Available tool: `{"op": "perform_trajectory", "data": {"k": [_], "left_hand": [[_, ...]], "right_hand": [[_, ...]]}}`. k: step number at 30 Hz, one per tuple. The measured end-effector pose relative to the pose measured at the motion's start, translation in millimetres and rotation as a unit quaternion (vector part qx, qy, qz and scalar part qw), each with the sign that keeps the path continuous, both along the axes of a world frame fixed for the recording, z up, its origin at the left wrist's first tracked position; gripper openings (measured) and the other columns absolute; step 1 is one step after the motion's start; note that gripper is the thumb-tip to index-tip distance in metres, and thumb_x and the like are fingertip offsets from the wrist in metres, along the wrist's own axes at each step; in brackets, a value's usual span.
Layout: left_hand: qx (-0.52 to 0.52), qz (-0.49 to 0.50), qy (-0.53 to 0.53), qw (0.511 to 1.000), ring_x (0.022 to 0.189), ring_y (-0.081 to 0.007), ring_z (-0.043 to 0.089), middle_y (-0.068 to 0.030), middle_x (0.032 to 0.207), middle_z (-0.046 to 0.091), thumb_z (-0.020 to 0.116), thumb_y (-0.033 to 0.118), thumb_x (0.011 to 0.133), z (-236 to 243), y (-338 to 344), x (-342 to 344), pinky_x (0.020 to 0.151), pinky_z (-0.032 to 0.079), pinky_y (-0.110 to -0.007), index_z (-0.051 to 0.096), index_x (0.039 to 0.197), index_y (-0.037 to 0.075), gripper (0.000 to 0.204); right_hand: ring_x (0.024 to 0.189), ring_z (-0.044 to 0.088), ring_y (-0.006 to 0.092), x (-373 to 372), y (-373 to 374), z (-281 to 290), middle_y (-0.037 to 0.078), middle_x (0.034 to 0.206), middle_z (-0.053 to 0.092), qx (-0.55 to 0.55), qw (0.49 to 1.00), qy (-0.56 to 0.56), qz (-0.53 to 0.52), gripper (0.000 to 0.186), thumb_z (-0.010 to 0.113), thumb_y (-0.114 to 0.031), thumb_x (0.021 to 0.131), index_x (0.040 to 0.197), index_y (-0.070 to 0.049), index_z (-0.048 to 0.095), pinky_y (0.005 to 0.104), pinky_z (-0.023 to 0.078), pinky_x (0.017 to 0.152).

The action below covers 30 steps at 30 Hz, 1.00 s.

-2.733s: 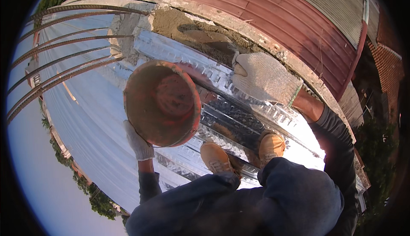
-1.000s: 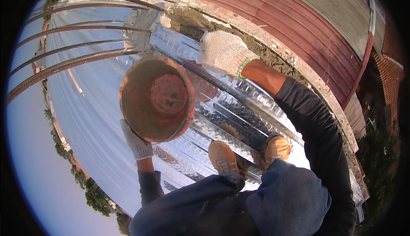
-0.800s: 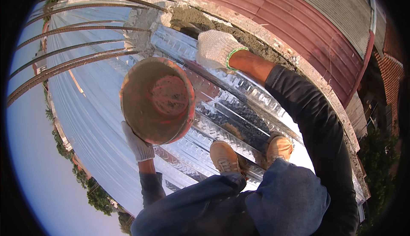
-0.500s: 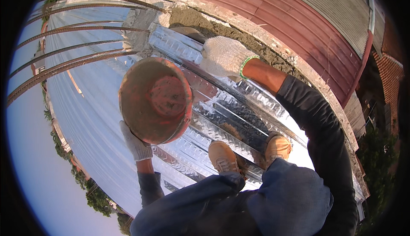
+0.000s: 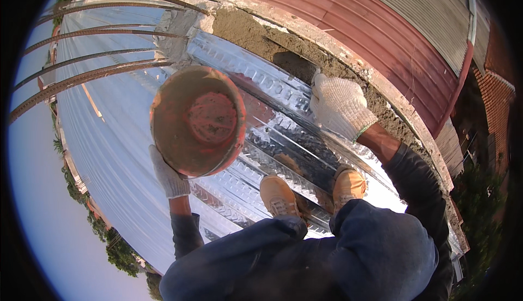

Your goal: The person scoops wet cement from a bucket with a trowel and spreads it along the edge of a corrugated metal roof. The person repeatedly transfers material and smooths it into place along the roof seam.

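Observation:
In my gloved left hand (image 5: 168, 174) is a worn red bucket (image 5: 233, 132), gripped at its lower left side and tilted so that its inside faces me. Grey residue coats its wall, and the bottom shows red. My right hand (image 5: 340, 104), in a white knitted glove, is closed round the handle of a trowel, mostly hidden by the fingers. The trowel's blade (image 5: 291, 48) shows nearly edge-on against the wet mortar (image 5: 239, 28), with a dark shadow below it. This mortar lies in a strip along the inner side of the concrete edge.
Ribbed shiny metal decking (image 5: 218, 55) lies under my boots (image 5: 279, 196). Several rusty rebar rods (image 5: 87, 80) jut out on the left from a concrete block (image 5: 177, 31). Beyond the curved concrete edge (image 5: 305, 31) are red corrugated roofs (image 5: 376, 34) at a lower level.
My right hand has moved right and nearer to me along the mortar strip, with the trowel turning edge-on. The mortar at the far left is now more exposed. The bucket has hardly shifted.

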<state>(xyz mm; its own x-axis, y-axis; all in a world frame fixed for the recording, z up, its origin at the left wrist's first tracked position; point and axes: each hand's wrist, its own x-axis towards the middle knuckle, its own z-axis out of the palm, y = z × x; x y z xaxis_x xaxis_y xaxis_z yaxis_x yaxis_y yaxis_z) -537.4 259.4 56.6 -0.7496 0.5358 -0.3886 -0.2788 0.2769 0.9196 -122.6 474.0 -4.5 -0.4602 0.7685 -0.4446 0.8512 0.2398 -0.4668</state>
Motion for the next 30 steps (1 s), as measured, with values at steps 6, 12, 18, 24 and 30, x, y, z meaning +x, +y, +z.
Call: {"op": "perform_trajectory", "data": {"k": [6,12,18,24,30], "left_hand": [[-0.014,-0.001,0.037,0.999,0.139,-0.0271,0.067,-0.0119,0.158,0.066,0.051,0.052,0.122,-6.1,6.8,5.4,0.118,0.055,-0.043,0.06,0.159,0.004,0.061],[-0.01,0.001,0.028,1.0,0.141,-0.027,0.065,-0.0137,0.16,0.063,0.055,0.05,0.121,-7.3,18.3,19.9,0.117,0.055,-0.044,0.059,0.156,0.001,0.06],[0.047,-0.006,-0.019,0.999,0.145,-0.0295,0.064,-0.0141,0.162,0.062,0.051,0.057,0.12,-17.3,21.0,32.7,0.119,0.055,-0.045,0.055,0.163,0.002,0.07],[0.057,0.026,0.033,0.997,0.145,-0.0302,0.064,-0.0126,0.162,0.062,0.047,0.055,0.122,19.8,13.3,38.7,0.119,0.056,-0.045,0.055,0.164,0.005,0.066],[0.078,0.05,0.067,0.993,0.143,-0.0282,0.065,-0.0122,0.16,0.063,0.045,0.052,0.123,45.0,-10.3,44.6,0.118,0.057,-0.044,0.056,0.162,0.005,0.063]], "right_hand": [[0.084,0.085,0.0384,-0.8,-20.0,16.6,0.021,0.091,0.083,-0.042,0.997,-0.026,0.064,0.056,0.074,-0.016,0.098,0.144,0.014,0.062,0.0519,0.067,0.071],[0.081,0.086,0.0372,4.3,-42.9,4.7,0.02,0.085,0.082,-0.015,0.998,0.013,0.059,0.052,0.076,-0.014,0.094,0.135,0.016,0.064,0.0477,0.068,0.066],[0.085,0.085,0.0401,28.6,-44.0,8.1,0.024,0.087,0.081,-0.041,0.995,0.044,0.078,0.046,0.073,-0.017,0.091,0.128,0.012,0.072,0.0518,0.067,0.072],[0.087,0.083,0.045,92.2,-41.6,18.3,0.027,0.09,0.08,0.015,0.996,0.084,0.007,0.046,0.07,-0.017,0.092,0.13,0.009,0.072,0.0558,0.066,0.075],[0.085,0.084,0.0409,100.5,-51.8,6.7,0.024,0.09,0.082,0.036,0.999,0.021,0.024,0.044,0.07,-0.014,0.097,0.134,0.011,0.069,0.0531,0.066,0.071]]}}
